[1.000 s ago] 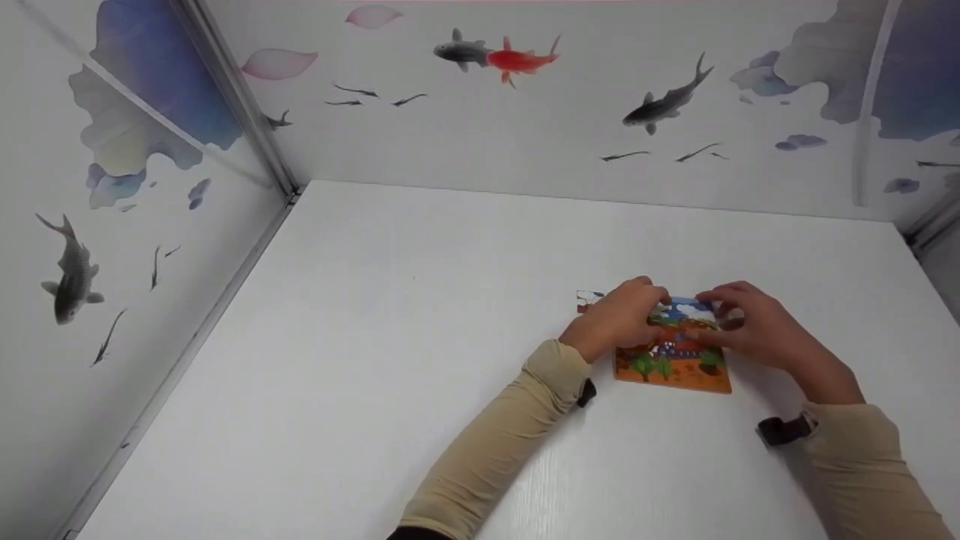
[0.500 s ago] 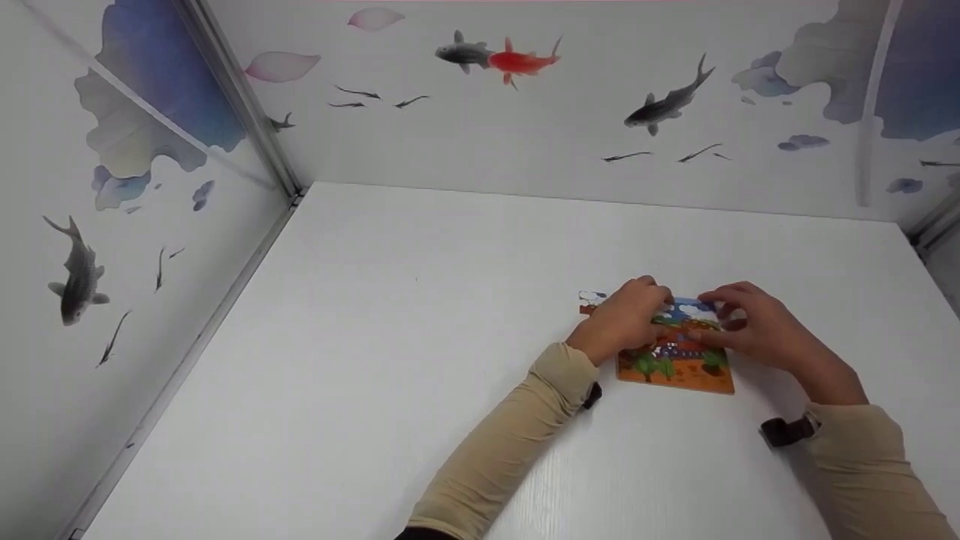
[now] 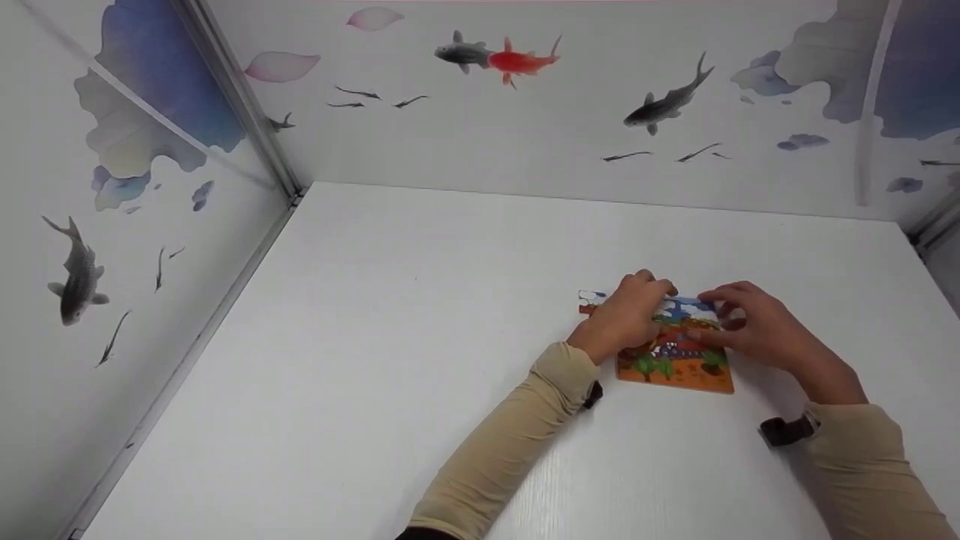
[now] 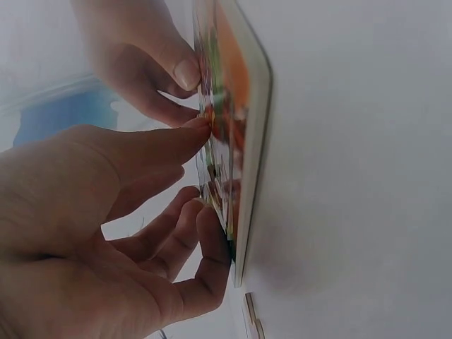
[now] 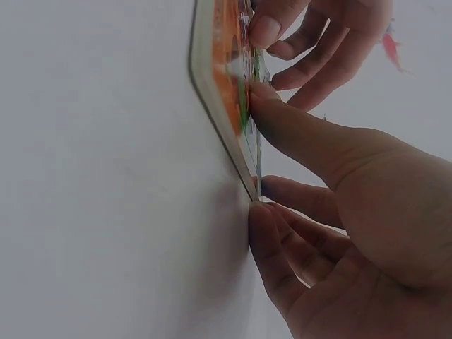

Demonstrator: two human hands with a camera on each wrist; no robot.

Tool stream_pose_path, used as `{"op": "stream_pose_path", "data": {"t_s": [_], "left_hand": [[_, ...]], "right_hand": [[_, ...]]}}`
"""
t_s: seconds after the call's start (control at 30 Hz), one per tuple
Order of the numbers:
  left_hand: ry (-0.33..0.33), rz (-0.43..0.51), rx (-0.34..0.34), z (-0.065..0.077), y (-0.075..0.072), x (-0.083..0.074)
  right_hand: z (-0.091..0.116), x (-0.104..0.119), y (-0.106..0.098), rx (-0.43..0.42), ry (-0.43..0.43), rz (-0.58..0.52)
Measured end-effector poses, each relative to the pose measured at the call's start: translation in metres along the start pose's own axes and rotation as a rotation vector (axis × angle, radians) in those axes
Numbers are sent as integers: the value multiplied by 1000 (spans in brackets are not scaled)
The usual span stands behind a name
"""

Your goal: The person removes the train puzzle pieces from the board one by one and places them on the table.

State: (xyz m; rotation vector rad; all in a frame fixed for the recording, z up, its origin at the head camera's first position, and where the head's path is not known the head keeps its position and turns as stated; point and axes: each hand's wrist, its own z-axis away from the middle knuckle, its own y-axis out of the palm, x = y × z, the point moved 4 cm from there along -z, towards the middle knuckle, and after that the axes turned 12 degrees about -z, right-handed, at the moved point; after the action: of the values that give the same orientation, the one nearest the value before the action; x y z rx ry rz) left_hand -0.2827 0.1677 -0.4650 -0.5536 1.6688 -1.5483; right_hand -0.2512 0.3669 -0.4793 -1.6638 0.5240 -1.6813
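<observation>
A thin jigsaw puzzle board (image 3: 673, 373) lies on the white table, its face showing blue sky, clouds, green plants and orange ground. My left hand (image 3: 626, 315) covers its left part, the thumb on the picture and bent fingers (image 4: 213, 247) along the edge. From the right, my right hand (image 3: 754, 322) holds the board, its thumb (image 5: 282, 120) on the face and other fingers around the far right corner. A loose puzzle piece (image 3: 587, 297), partly white with a brown strip, lies beyond the left hand. Part of the picture is hidden under both hands.
The white table (image 3: 360, 360) stretches to the left and front. White panels printed with fish and flowers stand along the back (image 3: 525, 135) and left side (image 3: 45, 390). Black wrist straps (image 3: 784, 431) sit below both hands.
The left hand's fingers have shifted slightly up and right over the puzzle, and more blue sky shows beside them. The right hand stays where it was on the board.
</observation>
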Motion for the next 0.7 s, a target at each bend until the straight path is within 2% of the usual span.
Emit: {"op": "stream_pose_path", "data": {"t_s": [0.1, 0.3, 0.7], "left_hand": [[-11, -20, 17, -1, 0, -1], [-5, -61, 5, 0, 1, 0], [-20, -9, 14, 0, 2, 4]], "right_hand": [[0, -1, 0, 0, -3, -2], [-1, -1, 1, -7, -12, -9], [0, -1, 1, 0, -5, -15]]}}
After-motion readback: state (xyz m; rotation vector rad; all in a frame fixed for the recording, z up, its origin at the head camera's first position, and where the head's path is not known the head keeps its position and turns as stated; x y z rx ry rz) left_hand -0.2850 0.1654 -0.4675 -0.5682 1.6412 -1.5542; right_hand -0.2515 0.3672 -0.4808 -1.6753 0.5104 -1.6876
